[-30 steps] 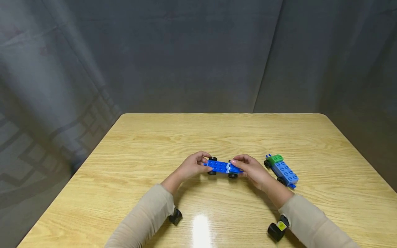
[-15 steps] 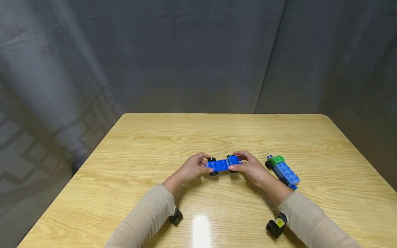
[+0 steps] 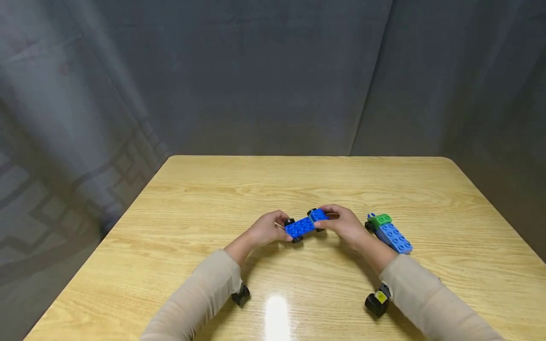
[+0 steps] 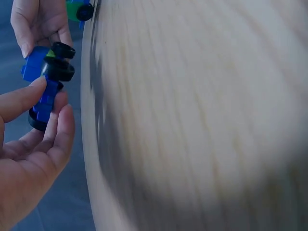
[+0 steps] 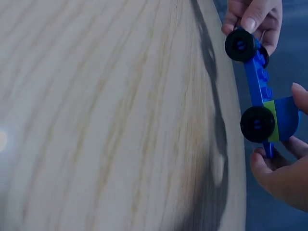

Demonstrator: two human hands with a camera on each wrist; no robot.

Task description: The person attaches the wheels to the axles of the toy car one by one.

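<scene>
A blue toy car (image 3: 300, 228) with studs and black wheels is held above the table between both hands. My left hand (image 3: 265, 230) pinches its left end, thumb on the near side by a wheel. My right hand (image 3: 346, 226) grips the other end, where a rounded blue brick (image 5: 286, 118) sits over a thin lime-green layer (image 5: 271, 121). In the right wrist view, the right thumb touches that brick and the fingers lie near the blue hitch (image 5: 268, 149). The left wrist view shows the car's wheels (image 4: 58, 69) and the left thumb against it.
A second toy car (image 3: 395, 238), with a light blue brick and a green brick (image 3: 379, 219), stands on the wooden table (image 3: 273, 184) right of my right hand. Black wrist cameras (image 3: 377, 303) hang under both sleeves. A grey curtain (image 3: 256, 85) hangs behind the table.
The held car has turned, its right end swinging away from me and its left end staying near my left hand. My right thumb has shifted from the brick's top to the near side.
</scene>
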